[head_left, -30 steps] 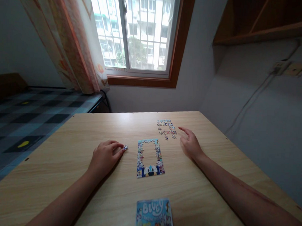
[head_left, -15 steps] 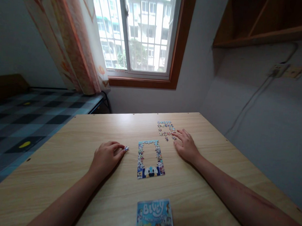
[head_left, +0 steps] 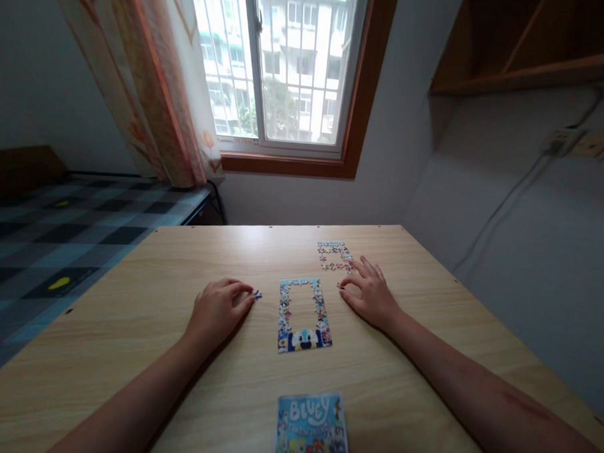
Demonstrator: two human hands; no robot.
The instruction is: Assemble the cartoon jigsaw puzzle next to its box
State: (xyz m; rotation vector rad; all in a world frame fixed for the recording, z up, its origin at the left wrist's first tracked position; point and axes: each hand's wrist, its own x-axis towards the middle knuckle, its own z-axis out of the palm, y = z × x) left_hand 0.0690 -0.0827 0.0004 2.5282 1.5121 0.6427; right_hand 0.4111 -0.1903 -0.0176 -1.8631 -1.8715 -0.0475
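Observation:
My left hand (head_left: pixel 222 308) rests on the table with thumb and fingertips pinched on a small blue-and-white puzzle piece (head_left: pixel 257 295). Between my hands lies a partly joined jigsaw puzzle (head_left: pixel 305 340), a rectangular border around a bare middle, with a blue dog face along its near edge. My right hand (head_left: pixel 369 295) is to the right of it, thumb and index finger closed on another small puzzle piece (head_left: pixel 340 285), mostly covered by the fingertips. Just beyond that hand, several loose puzzle pieces (head_left: pixel 332 244) are laid out in rows.
A blue box (head_left: pixel 310 427) marked "Bluey" lies at the near edge of view on the wooden table (head_left: pixel 221 253). Behind the table are a window (head_left: pixel 299 73) and a curtain (head_left: pixel 162 87). A bed (head_left: pixel 96 224) stands at left; a shelf (head_left: pixel 518 79) hangs at upper right.
My right hand's thumb and index finger have come together on a puzzle piece that lay below the rows, shifting it slightly nearer. My left hand keeps its pinch. The view has shifted slightly.

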